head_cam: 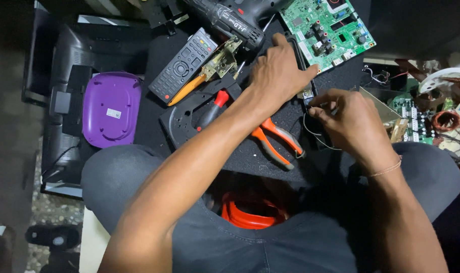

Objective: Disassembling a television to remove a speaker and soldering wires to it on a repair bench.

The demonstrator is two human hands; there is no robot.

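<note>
My left hand [278,76] rests on a black work surface [250,151], its fingers pressing down on a thin dark strip [303,60] beside a green circuit board [327,28]. My right hand [349,119] pinches a small part with thin wires [311,132] at the strip's near end. Orange-handled pliers [275,141] lie just under my left wrist. A red-handled screwdriver [212,108] sits to the left of them.
A cordless drill [230,17], a black remote [183,64], an orange-handled tool [189,88] and a purple box [111,108] lie to the left. Coils, boards and a white ring [442,78] crowd the right. A red ring [250,212] sits between my legs.
</note>
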